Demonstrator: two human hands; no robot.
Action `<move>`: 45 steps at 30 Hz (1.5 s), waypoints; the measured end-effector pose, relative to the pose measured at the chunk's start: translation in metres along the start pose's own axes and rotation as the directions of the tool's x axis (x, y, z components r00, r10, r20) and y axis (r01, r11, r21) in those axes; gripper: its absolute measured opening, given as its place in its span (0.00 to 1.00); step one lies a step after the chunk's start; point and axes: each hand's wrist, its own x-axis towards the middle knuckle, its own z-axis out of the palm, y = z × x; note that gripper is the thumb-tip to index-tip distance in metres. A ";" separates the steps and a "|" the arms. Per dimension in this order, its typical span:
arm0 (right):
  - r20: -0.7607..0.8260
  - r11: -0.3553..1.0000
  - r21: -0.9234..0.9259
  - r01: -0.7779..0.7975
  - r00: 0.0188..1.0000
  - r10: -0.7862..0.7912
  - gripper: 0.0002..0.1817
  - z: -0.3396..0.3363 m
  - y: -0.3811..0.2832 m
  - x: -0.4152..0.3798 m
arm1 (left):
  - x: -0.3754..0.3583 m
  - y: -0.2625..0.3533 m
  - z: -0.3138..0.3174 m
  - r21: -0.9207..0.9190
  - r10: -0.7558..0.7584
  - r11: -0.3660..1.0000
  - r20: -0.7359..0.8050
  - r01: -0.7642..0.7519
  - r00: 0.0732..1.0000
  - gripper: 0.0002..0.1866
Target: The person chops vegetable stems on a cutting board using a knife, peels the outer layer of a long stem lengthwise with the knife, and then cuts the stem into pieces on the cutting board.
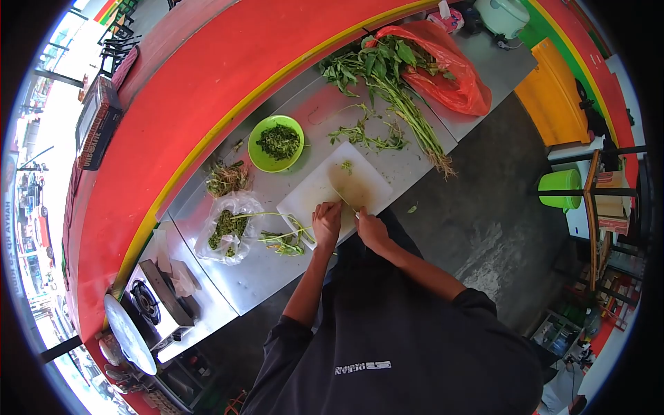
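My right hand (371,229) is closed around the handle of a knife (345,201), whose thin blade points away over the white cutting board (377,181). My left hand (326,223) is at the board's near edge with its fingers curled together, pinching green stems. Leafy stems (283,242) trail to the left from beside that hand, over the board's corner and onto the metal counter. A few cut green bits (346,165) lie on the board, which has a brownish wet patch. What exactly sits between the left fingertips is partly hidden.
Behind the board stands a green bowl (259,163) of chopped greens. To its left are a root bundle (228,178) and a plastic bag (204,245) with greens. Long-stemmed leafy greens (408,114) lie by a red bag (467,83). A gas stove (159,311) is at the left end.
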 end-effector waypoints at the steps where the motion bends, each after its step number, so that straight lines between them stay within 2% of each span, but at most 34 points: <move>1: -0.001 1.000 -0.001 0.000 1.000 0.000 0.15 -0.001 -0.001 0.004 | 0.000 -0.001 0.001 -0.001 0.001 1.000 -0.001 -0.001 1.000 0.11; 6: 0.019 1.000 -0.013 -0.006 1.000 0.006 0.16 -0.011 -0.005 -0.001 | 0.002 -0.001 0.001 -0.065 -0.017 0.998 -0.028 0.015 0.999 0.09; 13: -0.013 1.000 0.025 0.011 1.000 -0.010 0.16 -0.001 -0.004 0.003 | 0.001 0.001 -0.002 -0.018 0.000 1.000 0.002 0.000 1.000 0.09; 21: 0.005 1.000 0.018 -0.012 1.000 0.012 0.15 -0.004 -0.002 -0.005 | 0.001 -0.004 -0.001 -0.095 0.003 0.995 -0.032 -0.006 0.999 0.10; 28: -0.006 1.000 0.017 -0.012 1.000 0.012 0.16 -0.010 -0.010 0.006 | -0.003 -0.004 0.002 -0.063 0.020 0.998 -0.068 -0.024 0.998 0.10; 30: 0.037 1.000 -0.016 -0.018 0.999 0.019 0.16 -0.019 -0.012 0.002 | -0.006 -0.006 0.005 -0.041 -0.028 0.999 -0.045 0.026 0.999 0.10; 34: 0.061 0.999 -0.021 -0.029 0.998 0.030 0.16 -0.022 -0.012 -0.011 | -0.007 -0.010 0.010 -0.058 -0.032 0.998 -0.095 0.026 0.995 0.10; 37: 0.027 0.997 -0.033 -0.068 0.997 0.069 0.16 -0.009 -0.009 -0.009 | -0.005 -0.011 0.011 -0.140 -0.036 0.990 -0.149 0.014 0.988 0.08; 39: -0.061 1.000 -0.007 -0.009 0.998 0.008 0.17 0.003 -0.009 -0.005 | -0.005 -0.010 0.007 -0.094 -0.014 0.996 -0.100 0.004 0.995 0.07; 43: -0.069 0.999 -0.033 0.027 0.997 -0.029 0.16 -0.002 -0.014 0.004 | -0.007 -0.006 0.006 -0.050 -0.019 0.999 -0.104 0.014 0.994 0.06; 45: -0.038 1.000 -0.027 -0.001 0.999 0.000 0.16 -0.008 -0.015 0.002 | -0.008 -0.006 0.007 -0.034 -0.033 0.999 -0.120 0.029 0.992 0.06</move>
